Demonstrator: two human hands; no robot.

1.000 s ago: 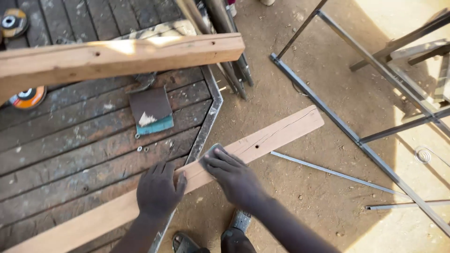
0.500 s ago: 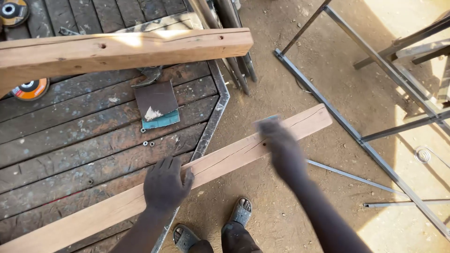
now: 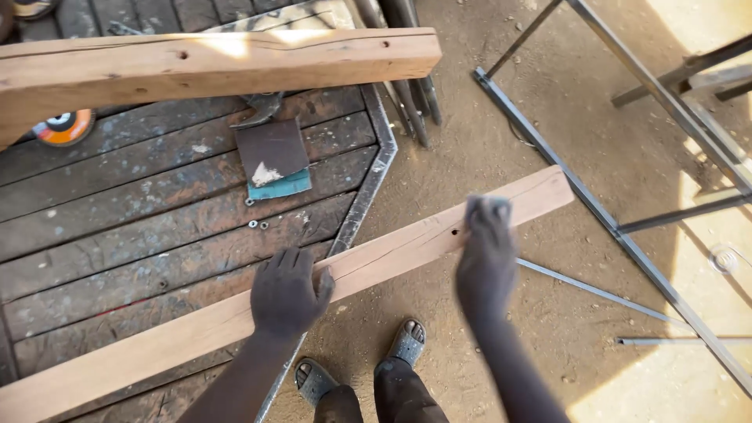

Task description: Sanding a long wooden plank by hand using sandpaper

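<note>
A long pale wooden plank (image 3: 392,251) lies slantwise, its left part on a dark slatted work table (image 3: 117,227) and its right end out over the sandy ground. My left hand (image 3: 288,291) lies flat on the plank near the table's metal edge, thumb hooked over the near side. Further right, my right hand (image 3: 486,254) is blurred and rests on the plank beside a small drilled hole. Its fingers are closed on a small grey piece (image 3: 487,207) that looks like sandpaper.
A thick wooden beam (image 3: 219,63) crosses the table's far side. On the table lie a dark sandpaper sheet (image 3: 270,149) and an orange grinding disc (image 3: 63,127). A metal frame (image 3: 611,223) and loose rods (image 3: 595,291) lie on the ground at right. My sandalled feet (image 3: 313,381) are below.
My right hand has slid along the plank from beside my left hand out toward its right end. The left hand has stayed pressed on the plank.
</note>
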